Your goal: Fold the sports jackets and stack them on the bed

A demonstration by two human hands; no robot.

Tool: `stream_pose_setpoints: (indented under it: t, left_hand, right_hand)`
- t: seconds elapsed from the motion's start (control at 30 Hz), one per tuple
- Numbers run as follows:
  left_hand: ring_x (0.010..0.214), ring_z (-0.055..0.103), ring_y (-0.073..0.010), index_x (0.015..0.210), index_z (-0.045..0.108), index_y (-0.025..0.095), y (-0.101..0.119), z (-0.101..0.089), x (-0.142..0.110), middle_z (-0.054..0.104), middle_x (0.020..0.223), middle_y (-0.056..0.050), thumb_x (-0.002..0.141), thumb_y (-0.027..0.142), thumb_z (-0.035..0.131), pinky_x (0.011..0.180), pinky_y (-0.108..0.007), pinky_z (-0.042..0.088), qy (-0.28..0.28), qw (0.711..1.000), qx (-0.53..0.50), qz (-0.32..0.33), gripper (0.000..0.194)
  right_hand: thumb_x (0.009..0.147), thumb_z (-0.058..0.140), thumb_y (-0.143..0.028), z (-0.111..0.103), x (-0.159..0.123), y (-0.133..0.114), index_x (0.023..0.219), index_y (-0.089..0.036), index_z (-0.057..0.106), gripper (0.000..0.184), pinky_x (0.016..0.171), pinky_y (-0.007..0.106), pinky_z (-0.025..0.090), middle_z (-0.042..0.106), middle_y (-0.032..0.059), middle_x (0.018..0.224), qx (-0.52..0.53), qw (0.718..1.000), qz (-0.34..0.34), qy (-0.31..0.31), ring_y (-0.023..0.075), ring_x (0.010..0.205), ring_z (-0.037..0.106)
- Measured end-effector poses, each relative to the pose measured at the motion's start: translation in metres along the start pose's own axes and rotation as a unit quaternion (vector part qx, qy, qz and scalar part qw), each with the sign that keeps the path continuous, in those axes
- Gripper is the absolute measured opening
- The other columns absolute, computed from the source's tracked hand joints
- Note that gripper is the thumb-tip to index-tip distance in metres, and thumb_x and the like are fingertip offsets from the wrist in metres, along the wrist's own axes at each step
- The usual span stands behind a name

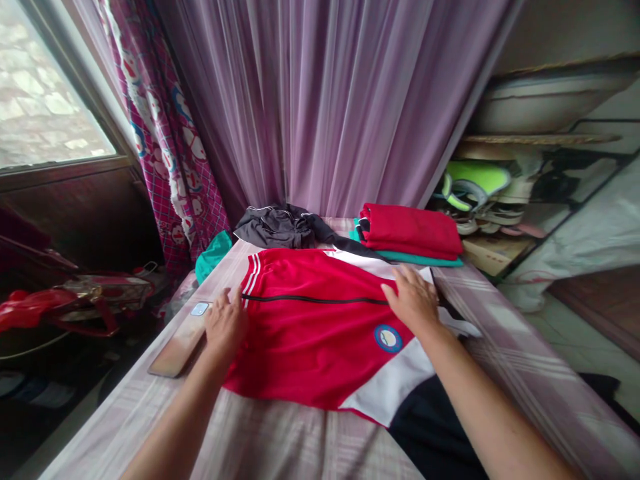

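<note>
A red, white and black zip-up jacket [310, 340] lies spread flat with its front up, its hem to the left and its collar to the right. A round blue and white badge [388, 339] sits on its chest. My left hand [226, 321] rests at the hem, fingers spread, close beside a smartphone [177, 343]. Over the collar end lies my right hand [413, 297], with its fingers apart on the white and red cloth. One black sleeve [435, 427] runs toward me under my right forearm; the other stretches to the back.
Folded red and teal clothes [413, 230] are stacked at the back right. A crumpled dark grey garment [280, 227] lies at the back left, near a teal cloth [213, 257]. Purple curtains [340, 100] hang behind the plaid-covered surface [280, 433]. Shelves with shoes [500, 213] stand right.
</note>
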State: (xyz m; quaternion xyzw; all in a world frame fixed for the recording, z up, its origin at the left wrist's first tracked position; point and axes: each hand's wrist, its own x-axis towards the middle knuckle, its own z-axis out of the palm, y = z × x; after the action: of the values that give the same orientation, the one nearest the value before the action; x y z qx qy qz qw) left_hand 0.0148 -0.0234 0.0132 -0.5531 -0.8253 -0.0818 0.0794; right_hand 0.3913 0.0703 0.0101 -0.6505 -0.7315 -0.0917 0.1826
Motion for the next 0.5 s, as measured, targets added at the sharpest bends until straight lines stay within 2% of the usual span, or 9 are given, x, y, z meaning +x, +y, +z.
stream_pose_setpoints:
  t: [0.07,0.13,0.2,0.3,0.43,0.5]
  left_hand:
    - [0.137,0.045,-0.0316,0.139,0.054,0.021,0.02,0.007,-0.003,0.044,0.153,-0.014,0.095,0.028,0.04,0.108,-0.047,0.039,0.012,0.997,0.004,0.081,0.046]
    - [0.142,0.039,-0.0282,0.139,0.054,0.026,0.037,0.019,-0.005,0.046,0.153,-0.007,0.098,0.035,0.039,0.115,-0.048,0.033,-0.023,0.984,-0.02,0.175,0.045]
    - [0.143,0.038,-0.0272,0.144,0.049,0.028,0.048,0.033,-0.007,0.047,0.153,-0.005,0.099,0.041,0.037,0.117,-0.05,0.03,-0.068,0.97,-0.04,0.228,0.048]
    - [0.145,0.034,-0.0295,0.148,0.044,0.03,0.052,0.048,-0.01,0.044,0.155,-0.004,0.098,0.048,0.039,0.116,-0.055,0.029,-0.086,0.968,-0.048,0.231,0.053]
    - [0.145,0.033,-0.0317,0.147,0.046,0.029,0.049,0.054,-0.011,0.043,0.155,-0.006,0.097,0.051,0.04,0.117,-0.058,0.027,-0.086,0.968,-0.069,0.223,0.055]
    - [0.145,0.034,-0.0321,0.146,0.047,0.03,0.048,0.054,-0.011,0.044,0.154,-0.006,0.097,0.051,0.04,0.117,-0.059,0.026,-0.076,0.968,-0.081,0.224,0.054]
  right_hand:
    - [0.097,0.037,-0.038,0.008,-0.001,-0.037,0.143,-0.018,0.049,0.052,0.109,0.053,0.032,0.043,0.016,0.153,0.038,0.996,-0.074,-0.042,0.0315,0.138,0.039]
    - [0.098,0.036,-0.042,0.021,-0.006,-0.069,0.149,-0.023,0.043,0.055,0.112,0.054,0.027,0.035,0.0126,0.158,0.061,0.985,-0.113,-0.112,0.03,0.143,0.032]
    - [0.098,0.036,-0.047,0.035,-0.014,-0.091,0.151,-0.027,0.039,0.057,0.115,0.057,0.021,0.03,0.0108,0.161,0.068,0.971,-0.136,-0.183,0.0298,0.147,0.026]
    - [0.098,0.035,-0.051,0.047,-0.023,-0.101,0.152,-0.028,0.037,0.059,0.116,0.062,0.012,0.027,0.0111,0.162,0.072,0.959,-0.15,-0.229,0.0303,0.149,0.021]
    - [0.098,0.037,-0.05,0.044,-0.025,-0.106,0.152,-0.022,0.038,0.06,0.116,0.063,0.011,0.028,0.0162,0.161,0.084,0.964,-0.15,-0.205,0.0323,0.148,0.023]
    - [0.099,0.037,-0.051,0.04,-0.028,-0.114,0.152,-0.024,0.037,0.06,0.116,0.063,0.013,0.028,0.0157,0.161,0.098,0.965,-0.154,-0.189,0.032,0.148,0.025]
